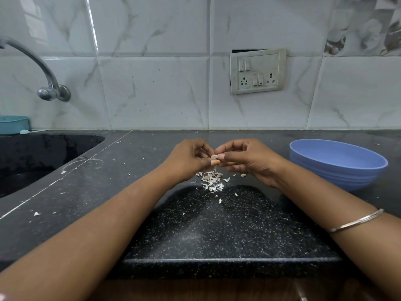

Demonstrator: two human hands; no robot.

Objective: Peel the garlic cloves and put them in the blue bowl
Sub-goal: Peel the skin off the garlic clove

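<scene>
Both hands meet above the black counter (134, 166) at its middle. My left hand (188, 158) and my right hand (245, 158) pinch one small pale garlic clove (214, 157) between their fingertips. Most of the clove is hidden by the fingers. Directly below them lies a small heap of white garlic skins (211, 181). The blue bowl (338, 162) stands on the counter to the right of my right hand, close to the wrist. Its inside is not visible from here.
A black sink (43, 157) is sunk into the counter at the left, with a metal tap (45, 83) on the tiled wall above it. A teal container (14, 124) sits behind the sink. A switch and socket plate (258, 71) is on the wall. Loose skin flakes (36, 213) dot the counter.
</scene>
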